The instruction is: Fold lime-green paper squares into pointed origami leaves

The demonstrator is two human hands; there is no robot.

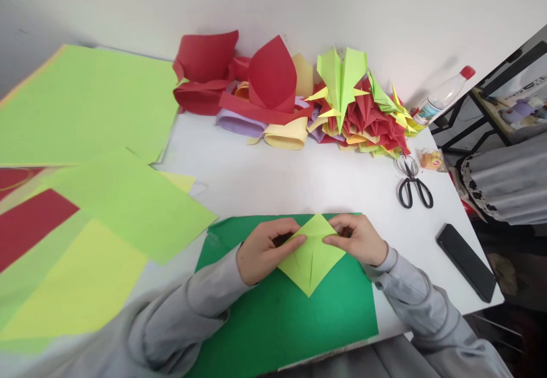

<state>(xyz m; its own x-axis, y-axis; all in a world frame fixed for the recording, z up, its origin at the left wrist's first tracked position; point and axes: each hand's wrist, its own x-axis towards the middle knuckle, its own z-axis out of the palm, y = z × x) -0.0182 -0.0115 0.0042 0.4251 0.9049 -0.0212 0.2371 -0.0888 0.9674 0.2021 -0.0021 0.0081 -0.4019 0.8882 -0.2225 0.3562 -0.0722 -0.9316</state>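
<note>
A lime-green folded paper (314, 255) shaped like a diamond is held over the dark green board (273, 321), one corner pointing toward me. A crease or slit runs up its middle from the lower corner. My left hand (268, 247) pinches its left side, thumb on top and fingers behind. On the opposite edge, my right hand (358, 238) grips it the same way, with its fingertips partly hidden behind the paper.
Large lime-green sheets (98, 105) and a red sheet (38, 224) cover the left side. Rolled red paper (273, 76) and a heap of folded paper pieces (363, 113) line the wall. To the right are scissors (412, 184), a bottle (442, 96) and a black phone-like slab (465, 261).
</note>
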